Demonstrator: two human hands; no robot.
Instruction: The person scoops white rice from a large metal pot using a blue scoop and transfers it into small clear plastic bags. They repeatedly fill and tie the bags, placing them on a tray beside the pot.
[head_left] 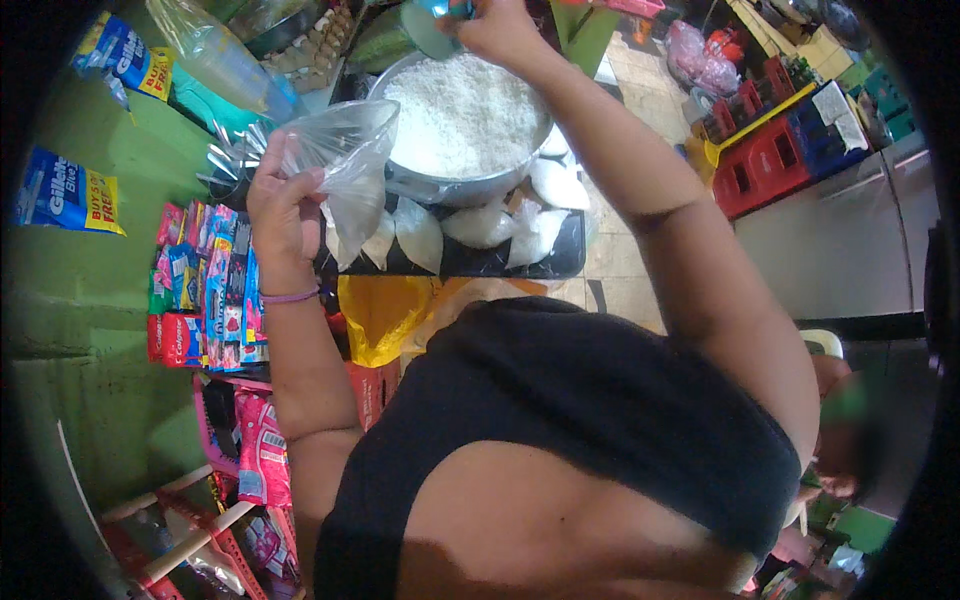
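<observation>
Bowl (pixel 440 190) on table (pixel 566 262) | filled bags (pixel 477 229) before bowl | sachets (pixel 218 275) left of table | crates (pixel 775 160) right

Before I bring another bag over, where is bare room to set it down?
A small patch of black tabletop at the near right corner, between filled bags and the edge. Crowded: the near and right sides of the basin, lined with bags, and its left, where the left hand holds a plastic bag.

Blue-and-yellow razor packs (pixel 65 190) show against the green wall (pixel 60 300) at left, with colourful sachets (pixel 217 270) bunched beside them. Nearer, a pink packet (pixel 262 460) lies by a pink basket (pixel 203 428). At far right, a red crate (pixel 750 172) and a blue crate (pixel 812 132) stand near a pale refrigerator (pixel 830 240) and the tiled floor (pixel 622 265).
</observation>
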